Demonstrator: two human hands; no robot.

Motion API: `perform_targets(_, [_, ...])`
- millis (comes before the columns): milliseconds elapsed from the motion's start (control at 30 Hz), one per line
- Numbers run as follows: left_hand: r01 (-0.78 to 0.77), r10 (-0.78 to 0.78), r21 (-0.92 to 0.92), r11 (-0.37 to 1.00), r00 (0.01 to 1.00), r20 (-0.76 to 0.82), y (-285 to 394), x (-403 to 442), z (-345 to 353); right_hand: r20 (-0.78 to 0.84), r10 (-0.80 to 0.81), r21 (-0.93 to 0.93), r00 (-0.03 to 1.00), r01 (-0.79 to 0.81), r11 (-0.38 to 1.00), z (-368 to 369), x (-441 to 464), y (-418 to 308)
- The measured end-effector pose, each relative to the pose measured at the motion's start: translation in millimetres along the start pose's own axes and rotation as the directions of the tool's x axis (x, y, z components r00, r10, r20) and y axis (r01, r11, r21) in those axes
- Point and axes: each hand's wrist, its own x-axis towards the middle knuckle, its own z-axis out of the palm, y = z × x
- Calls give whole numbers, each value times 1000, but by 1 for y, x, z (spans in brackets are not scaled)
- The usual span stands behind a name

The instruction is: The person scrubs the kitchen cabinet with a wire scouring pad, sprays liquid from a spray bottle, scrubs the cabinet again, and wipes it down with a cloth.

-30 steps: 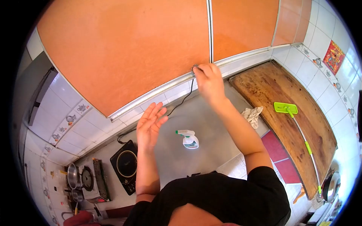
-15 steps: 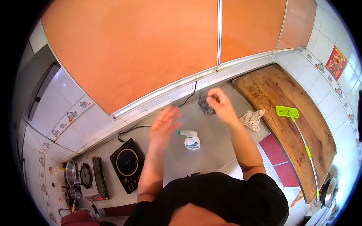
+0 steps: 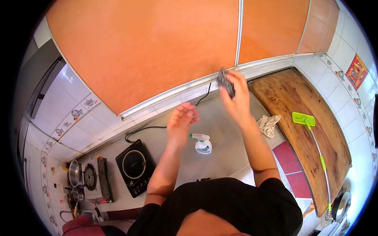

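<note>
A dark grey steel wool scrubber (image 3: 226, 83) is gripped between the thumb and fingers of my right hand (image 3: 237, 97), close to the lower edge of the orange cabinet door (image 3: 157, 47). My left hand (image 3: 181, 121) hovers over the counter with its fingers loosely curled and apart, and nothing shows in it. Just below and between the hands, a white spray bottle (image 3: 203, 147) with a green nozzle stands on the grey counter (image 3: 220, 165). To the right of my right forearm lies a crumpled beige cloth (image 3: 269, 126).
On the left are a black induction cooktop (image 3: 136, 167), a gas stove (image 3: 92, 177) and metal pots (image 3: 75, 173). A large wooden board (image 3: 275, 88) on the right carries a green flat mop (image 3: 303, 118). A black cord (image 3: 146, 128) runs along the wall. Another person's red clothing (image 3: 80, 225) shows lower left.
My right hand has risen with the steel wool scrubber from above the counter to the cabinet's lower edge. My left hand has shifted right and a little up, its fingers more curled.
</note>
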Motion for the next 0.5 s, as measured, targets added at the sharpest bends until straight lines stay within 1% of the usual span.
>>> perform_targets(67, [-53, 53, -2, 999, 999, 3, 17, -2, -2, -88, -113, -238, 990, 89, 967, 13, 15, 11])
perform_targets(100, [-83, 83, -2, 997, 996, 7, 24, -2, -4, -124, -178, -355, 976, 123, 927, 20, 16, 13])
perform_targets(133, [-86, 86, -2, 996, 996, -1, 27, -3, -7, -139, -163, -427, 977, 89, 900, 32, 15, 12])
perform_targets(233, [-78, 78, 3, 997, 997, -17, 31, -6, -14, -103, -256, -416, 961, 192, 889, 64, 1, 1])
perform_targets(267, [-68, 68, 9, 998, 998, -17, 31, -7, -16, -34, -287, -437, 957, 244, 866, 67, -1, -7])
perform_targets(367, [-51, 52, 33, 998, 998, -33, 29, -13, -27, -64, -247, -543, 967, 174, 821, 45, 7, 6])
perform_targets(400, [-54, 55, 34, 998, 998, -40, 28, -13, -29, -120, -204, -573, 972, 100, 814, 41, 8, 7])
perform_targets(500, [-64, 67, 36, 997, 995, -79, 33, -12, -29, -141, -201, -544, 969, 94, 834, 65, 0, 10])
